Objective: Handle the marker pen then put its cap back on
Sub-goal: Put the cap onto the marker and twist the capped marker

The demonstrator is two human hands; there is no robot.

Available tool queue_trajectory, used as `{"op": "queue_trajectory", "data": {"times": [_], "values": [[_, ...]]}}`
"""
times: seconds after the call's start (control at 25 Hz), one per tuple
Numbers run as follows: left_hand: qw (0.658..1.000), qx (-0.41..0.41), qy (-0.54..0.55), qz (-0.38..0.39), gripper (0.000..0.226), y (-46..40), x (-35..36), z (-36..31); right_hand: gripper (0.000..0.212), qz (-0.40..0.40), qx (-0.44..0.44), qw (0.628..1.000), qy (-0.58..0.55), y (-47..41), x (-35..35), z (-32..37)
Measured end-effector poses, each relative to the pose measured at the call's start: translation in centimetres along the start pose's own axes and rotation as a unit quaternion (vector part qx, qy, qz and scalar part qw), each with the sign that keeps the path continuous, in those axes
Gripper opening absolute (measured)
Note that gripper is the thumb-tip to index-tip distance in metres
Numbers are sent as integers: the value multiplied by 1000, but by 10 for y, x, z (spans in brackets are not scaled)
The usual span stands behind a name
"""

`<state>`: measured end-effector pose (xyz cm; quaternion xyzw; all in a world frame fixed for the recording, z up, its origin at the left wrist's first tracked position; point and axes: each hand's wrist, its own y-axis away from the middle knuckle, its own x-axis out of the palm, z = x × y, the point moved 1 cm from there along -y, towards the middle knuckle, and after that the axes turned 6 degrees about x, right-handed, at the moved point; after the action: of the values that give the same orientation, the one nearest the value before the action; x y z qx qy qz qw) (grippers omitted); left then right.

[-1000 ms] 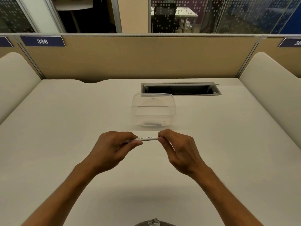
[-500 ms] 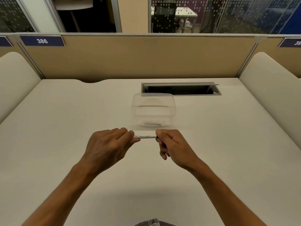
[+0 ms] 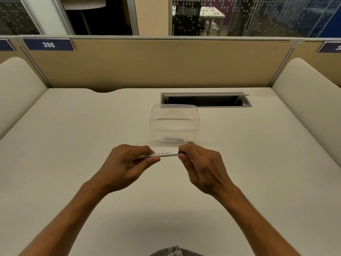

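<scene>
Marker pen held level between two hands above the desk

Both hands hold the marker pen above the white desk, in front of the person. The left hand grips the left part of the white barrel, with the fingers curled over it and the thumb under it. The right hand pinches the right end with the fingertips, where a small dark part shows; if this part is the cap or the tip, the picture does not tell. The barrel lies almost level, with small black print on it, and only its middle piece is visible between the two hands. Just behind the pen, a clear plastic container stands on the desk. Behind the container there is a grey cable slot in the desk surface. A beige partition closes the back of the desk and carries a blue label with the number 386.
</scene>
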<state>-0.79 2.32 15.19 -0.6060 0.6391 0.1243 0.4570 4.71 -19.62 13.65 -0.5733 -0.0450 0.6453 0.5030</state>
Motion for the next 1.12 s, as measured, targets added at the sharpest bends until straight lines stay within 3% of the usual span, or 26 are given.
{"op": "queue_trajectory", "data": {"times": [0.12,0.2,0.28,0.36,0.44,0.48,0.52,0.6,0.68,0.72,0.88,1.12], "values": [[1000,1,23,13,27,-2,-1,-1,29,15,15,1000,-23,0,0,0],[998,31,-62,5,30,-3,-3,-5,31,48,90,990,-96,1,3,2],[979,87,-184,-5,34,-6,-3,-10,34,73,203,948,-234,2,8,6],[949,128,-287,-8,33,-8,-3,-12,40,85,308,872,-370,-1,12,9],[932,146,-333,-2,32,-10,-3,-12,49,92,364,828,-417,-2,14,9],[934,143,-326,6,33,-10,-3,-11,51,95,373,825,-414,-2,15,9],[943,133,-305,13,35,-11,-3,-10,49,94,372,835,-393,-2,15,9],[962,98,-254,22,38,-13,-4,-10,41,85,331,894,-288,1,14,8],[974,64,-215,31,41,-14,-4,-9,33,63,240,960,-128,2,10,5],[980,45,-192,37,43,-14,-4,-8,29,45,200,976,-70,1,8,4],[995,-19,-83,60,46,-15,-6,0,25,-18,112,992,-50,-2,0,0],[995,-23,49,84,37,-14,-11,0,31,-14,46,997,-55,2,-1,-1]]}}
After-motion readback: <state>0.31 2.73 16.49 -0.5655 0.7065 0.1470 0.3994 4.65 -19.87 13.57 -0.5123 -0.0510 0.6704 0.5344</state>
